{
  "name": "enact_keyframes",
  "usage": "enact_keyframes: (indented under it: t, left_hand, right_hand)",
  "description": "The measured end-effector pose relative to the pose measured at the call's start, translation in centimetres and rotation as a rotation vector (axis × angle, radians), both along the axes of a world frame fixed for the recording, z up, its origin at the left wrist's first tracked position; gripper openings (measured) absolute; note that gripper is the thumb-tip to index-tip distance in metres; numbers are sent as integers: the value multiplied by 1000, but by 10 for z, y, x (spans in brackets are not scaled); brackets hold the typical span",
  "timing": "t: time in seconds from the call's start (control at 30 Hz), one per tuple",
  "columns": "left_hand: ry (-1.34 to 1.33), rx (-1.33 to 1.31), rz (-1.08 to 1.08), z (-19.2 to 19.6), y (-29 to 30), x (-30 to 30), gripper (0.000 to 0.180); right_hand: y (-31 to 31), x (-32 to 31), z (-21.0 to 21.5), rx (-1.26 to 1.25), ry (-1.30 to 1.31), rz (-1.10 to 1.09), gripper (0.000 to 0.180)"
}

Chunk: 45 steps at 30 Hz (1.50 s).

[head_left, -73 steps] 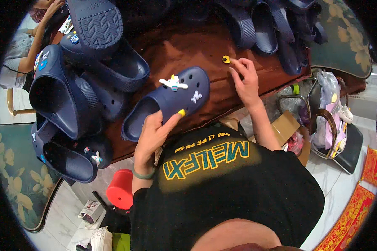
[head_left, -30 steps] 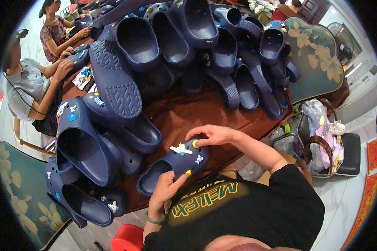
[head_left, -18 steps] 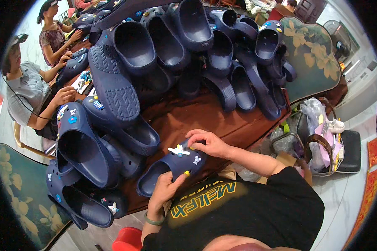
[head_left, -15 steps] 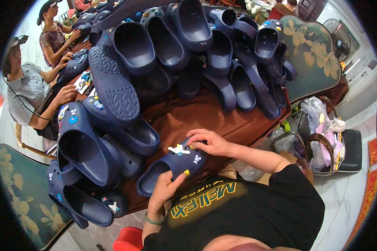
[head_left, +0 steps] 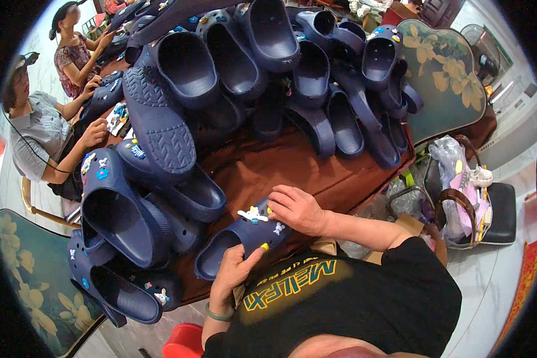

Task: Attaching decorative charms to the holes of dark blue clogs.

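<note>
I'd grip this round-toed blue foam clog (head_left: 246, 234), probably light, by its side, like left hand (head_left: 232, 267); right hand (head_left: 298, 210): can't tell.

Counted one navy clog (head_left: 249, 234), one left hand (head_left: 235, 269) and one right hand (head_left: 298, 210) on it, two white charms (head_left: 253, 215), two yellow bits (head_left: 265, 246); beyond that clog, over a dozen other clogs (head_left: 188, 65), too overlapped for an exact figure; on its near side, one red stool (head_left: 182, 342).
</note>
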<state>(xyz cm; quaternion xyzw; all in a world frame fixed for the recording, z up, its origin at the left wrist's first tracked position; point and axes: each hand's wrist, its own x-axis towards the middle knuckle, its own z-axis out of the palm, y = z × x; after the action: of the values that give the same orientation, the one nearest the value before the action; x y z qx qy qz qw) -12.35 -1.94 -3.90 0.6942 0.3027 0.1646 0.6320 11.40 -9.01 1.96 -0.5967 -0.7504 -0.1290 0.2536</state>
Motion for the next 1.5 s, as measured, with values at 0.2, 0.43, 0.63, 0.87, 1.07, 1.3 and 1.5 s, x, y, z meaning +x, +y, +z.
enact_keyframes:
  t: [0.2, 0.43, 0.63, 0.87, 1.07, 1.3, 1.5]
  left_hand:
    - [-16, -20, 1, 9, -2, -1, 43]
    - [130, -32, -143, 29, 4, -1, 22]
    - [175, -25, -90, 39, 4, 5, 22]
    - [114, -102, -66, 37, 0, 6, 24]
    - [129, -54, -74, 19, -1, 2, 24]
    - [-31, -97, 46, 24, -6, 9, 30]
    - [0, -96, 40, 29, -5, 8, 29]
  right_hand:
    - [13, 24, 6, -58, 58, 204, 31]
    - [28, 38, 8, -151, 99, 461, 24]
    - [16, 3, -22, -1, 389, 16, 22]
    - [13, 16, -14, -155, 615, 50, 27]
    - [21, 33, -3, -163, 415, 244, 22]
    - [18, 4, -24, -62, 624, 3, 19]
    - [14, 12, -16, -81, 592, 15, 19]
